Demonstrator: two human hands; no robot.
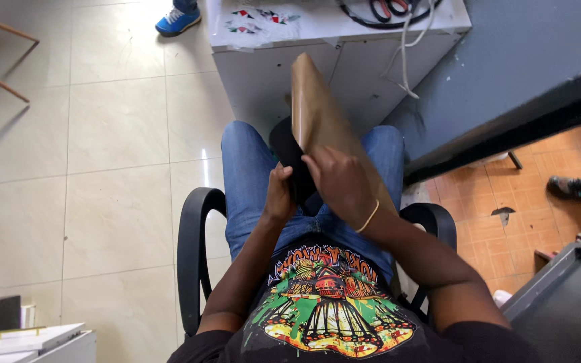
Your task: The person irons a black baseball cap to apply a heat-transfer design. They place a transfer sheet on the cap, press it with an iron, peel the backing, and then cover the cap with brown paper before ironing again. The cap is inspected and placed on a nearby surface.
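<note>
I sit in a black armchair (189,249) in blue jeans, looking down at my lap. My left hand (279,196) grips the edge of a black flat object (289,151) that rests on my thighs. My right hand (339,181), with a thin gold bracelet on the wrist, presses on a brown sheet (314,111) that stands tilted against the black object and rises toward the white cabinet. Both hands touch at the black object's lower edge.
A white cabinet (344,60) stands right in front of my knees, with scissors (388,8) and cables on top. Another person's blue shoe (177,20) is on the cream tile floor. A grey wall, an orange tiled area and a dark surface (566,309) lie to the right.
</note>
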